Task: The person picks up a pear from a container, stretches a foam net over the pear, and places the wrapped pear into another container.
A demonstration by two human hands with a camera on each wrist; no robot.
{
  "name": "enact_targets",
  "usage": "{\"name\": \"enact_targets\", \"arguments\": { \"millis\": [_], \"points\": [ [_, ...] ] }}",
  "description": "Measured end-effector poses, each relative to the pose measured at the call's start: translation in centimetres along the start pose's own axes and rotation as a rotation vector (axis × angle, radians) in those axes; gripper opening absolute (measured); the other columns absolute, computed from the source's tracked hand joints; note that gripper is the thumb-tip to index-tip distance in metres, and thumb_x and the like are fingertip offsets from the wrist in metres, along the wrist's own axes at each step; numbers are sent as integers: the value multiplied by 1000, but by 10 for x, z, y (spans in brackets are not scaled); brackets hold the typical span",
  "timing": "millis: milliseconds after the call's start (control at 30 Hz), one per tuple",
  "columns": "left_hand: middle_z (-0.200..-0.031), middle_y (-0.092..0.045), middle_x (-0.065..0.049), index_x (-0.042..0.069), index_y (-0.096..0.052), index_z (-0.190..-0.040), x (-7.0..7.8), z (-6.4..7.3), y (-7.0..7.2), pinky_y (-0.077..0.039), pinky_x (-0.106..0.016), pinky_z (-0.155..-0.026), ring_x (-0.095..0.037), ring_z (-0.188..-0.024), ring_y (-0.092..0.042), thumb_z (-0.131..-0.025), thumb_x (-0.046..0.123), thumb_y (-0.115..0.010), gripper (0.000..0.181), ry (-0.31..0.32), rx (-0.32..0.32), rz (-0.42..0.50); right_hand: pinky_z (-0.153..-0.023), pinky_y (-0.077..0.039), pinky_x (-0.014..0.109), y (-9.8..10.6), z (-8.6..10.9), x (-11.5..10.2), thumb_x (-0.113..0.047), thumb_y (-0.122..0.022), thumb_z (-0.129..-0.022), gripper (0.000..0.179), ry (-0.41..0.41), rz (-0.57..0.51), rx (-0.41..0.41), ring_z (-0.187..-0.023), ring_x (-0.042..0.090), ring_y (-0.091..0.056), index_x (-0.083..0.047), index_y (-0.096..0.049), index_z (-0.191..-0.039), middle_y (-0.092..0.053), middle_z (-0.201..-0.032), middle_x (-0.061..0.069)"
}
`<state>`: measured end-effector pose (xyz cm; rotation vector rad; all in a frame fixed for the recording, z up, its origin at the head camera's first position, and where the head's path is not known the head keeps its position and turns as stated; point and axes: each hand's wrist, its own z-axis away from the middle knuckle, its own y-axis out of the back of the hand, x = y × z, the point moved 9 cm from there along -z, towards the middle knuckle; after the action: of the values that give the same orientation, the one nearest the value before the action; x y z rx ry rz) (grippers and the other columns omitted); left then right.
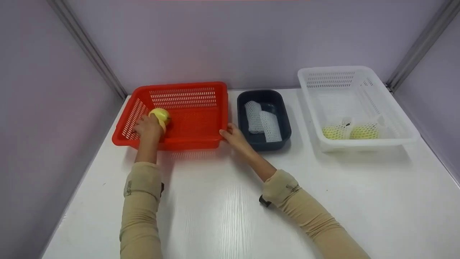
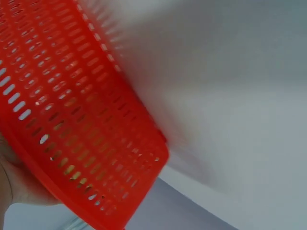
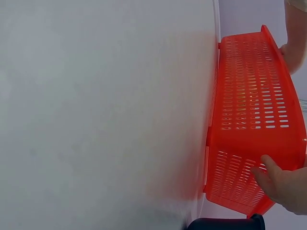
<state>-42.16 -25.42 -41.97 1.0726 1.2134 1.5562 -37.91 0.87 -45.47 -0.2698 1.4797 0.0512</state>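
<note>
At the left front of the red basket [image 1: 194,142], my left hand [image 1: 148,126] reaches over the rim and grips a yellow apple [image 1: 162,126], which it partly covers. Against that one lies another yellow apple [image 1: 160,114], its short stem turned to the right. Through the slots of the basket wall, patches of yellow show in the left wrist view. My right hand [image 1: 233,136] holds the basket's front right corner. In the right wrist view its thumb and a finger [image 3: 261,179] lie against the slotted outer wall.
Beside the red basket stands a dark blue bin [image 1: 287,131] with two white foam net sleeves [image 1: 270,126]. Farther right is a white basket [image 1: 363,143], where two yellow fruits in foam nets [image 1: 363,132] lie at the front. Panel walls [image 1: 222,43] enclose the white table [image 1: 215,216].
</note>
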Motion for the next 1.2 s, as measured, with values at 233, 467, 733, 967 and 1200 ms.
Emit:
{"name": "enact_targets", "arguments": {
  "millis": [233, 467, 733, 967, 1200],
  "points": [
    [-120, -34, -34, -8, -33, -129, 24, 9, 18, -31, -62, -90, -52, -110, -32, -81, 6, -59, 56, -76, 108, -49, -93, -41, 41, 1, -1, 1, -1, -47, -94, 32, 18, 36, 11, -106, 33, -51, 11, -36, -123, -46, -122, 31],
    [-127, -35, -28, -1, -34, -131, 60, 28, 31, -31, -60, -90, -48, -116, -32, -75, 3, -68, 65, -183, 223, -99, -94, -39, 42, 1, 0, 2, -1, -46, -95, 33, 8, 19, 12, -108, 34, -50, 11, -36, -124, -45, -123, 31],
    [-124, -41, -23, 4, -41, -129, 105, 57, 45, -32, -56, -90, -44, -114, -37, -76, -2, -67, 59, -329, 410, -123, -93, -41, 39, 3, 1, -2, -1, -48, -94, 35, 10, 47, 31, -105, 31, -52, 12, -37, -125, -50, -120, 27],
    [-122, -46, -21, 5, -48, -125, 135, 86, 49, -36, -51, -88, -41, -110, -42, -75, -2, -68, 55, -472, 599, -151, -93, -41, 36, 10, 2, -7, -5, -56, -91, 54, 51, 45, 57, -116, 34, -46, 12, -28, -133, -42, -130, 28],
    [-122, -46, -20, 7, -49, -126, 159, 112, 45, -38, -50, -90, -40, -111, -42, -75, 2, -71, 56, -606, 696, -195, -97, -37, 33, 20, 10, -25, -14, -63, -87, 61, 196, 97, 101, -122, 33, -39, 8, -31, -134, -39, -134, 23]
  ]
}}
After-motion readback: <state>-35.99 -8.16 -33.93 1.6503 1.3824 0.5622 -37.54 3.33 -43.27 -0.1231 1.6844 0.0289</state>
